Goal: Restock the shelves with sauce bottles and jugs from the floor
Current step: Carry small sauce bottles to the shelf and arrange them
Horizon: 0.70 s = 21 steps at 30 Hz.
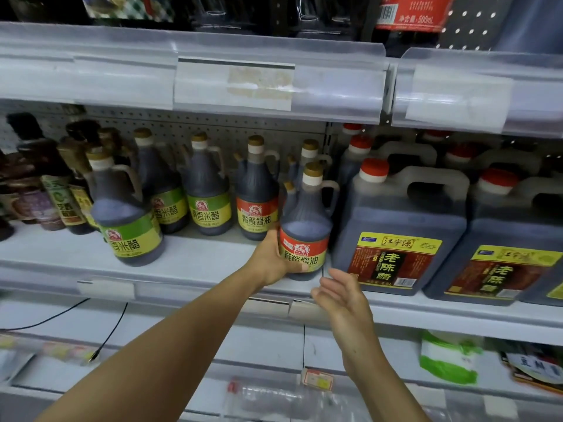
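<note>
The left hand (275, 263) grips a red-labelled soy sauce bottle (304, 229) low on its body, thumb across the label's lower edge and fingers wrapped behind, label facing out. The bottle stands at the front edge of the middle shelf (189, 266), directly in front of a matching red-labelled bottle (257, 193) and just beside the large vinegar jug (399, 233). Whether its base is fully seated cannot be told, as the hand covers part of it. The low grip appears chosen to steady the bottle upright while it is squared into its column.

The right hand (341, 295) is empty, fingers loosely spread, hovering at the shelf lip just below and right of the bottle, apparently ready to guard it or nudge it.

Stock is grouped by label: green-labelled rice vinegar bottles (128, 214) to the left, red-labelled soy sauce in the centre, jugs with red caps to the right. A second vinegar jug (502, 248) stands further right. The placement follows that order.
</note>
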Each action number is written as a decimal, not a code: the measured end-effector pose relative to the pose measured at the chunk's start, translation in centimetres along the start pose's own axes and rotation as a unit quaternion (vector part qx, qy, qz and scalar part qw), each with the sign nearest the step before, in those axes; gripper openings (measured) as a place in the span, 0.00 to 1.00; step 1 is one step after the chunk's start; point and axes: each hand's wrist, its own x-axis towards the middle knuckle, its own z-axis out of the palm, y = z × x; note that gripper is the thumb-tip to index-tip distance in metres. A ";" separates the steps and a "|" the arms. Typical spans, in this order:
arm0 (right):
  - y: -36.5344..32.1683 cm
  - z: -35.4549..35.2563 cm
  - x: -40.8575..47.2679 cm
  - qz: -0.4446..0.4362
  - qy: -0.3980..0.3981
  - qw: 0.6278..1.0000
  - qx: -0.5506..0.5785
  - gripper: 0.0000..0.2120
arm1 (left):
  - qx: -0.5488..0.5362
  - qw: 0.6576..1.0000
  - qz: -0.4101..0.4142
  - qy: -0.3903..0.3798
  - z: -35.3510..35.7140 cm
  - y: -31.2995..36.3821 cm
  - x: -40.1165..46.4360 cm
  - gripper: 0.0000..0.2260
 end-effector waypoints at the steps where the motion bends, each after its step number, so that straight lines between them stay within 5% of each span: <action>1: 0.0 0.0 -0.1 0.001 0.000 1.000 0.002 0.20 | -0.002 1.000 -0.001 0.000 0.0 0.1 -0.1 0.37; 10: 0.9 1.7 -0.9 -0.008 -0.036 0.999 0.014 0.19 | -0.038 0.997 -0.032 0.058 -1.8 -0.8 -3.5 0.34; 21: 1.4 13.1 -2.5 -0.011 -0.155 0.988 -0.004 0.17 | -0.109 0.976 -0.076 0.171 -12.4 -5.3 -11.3 0.18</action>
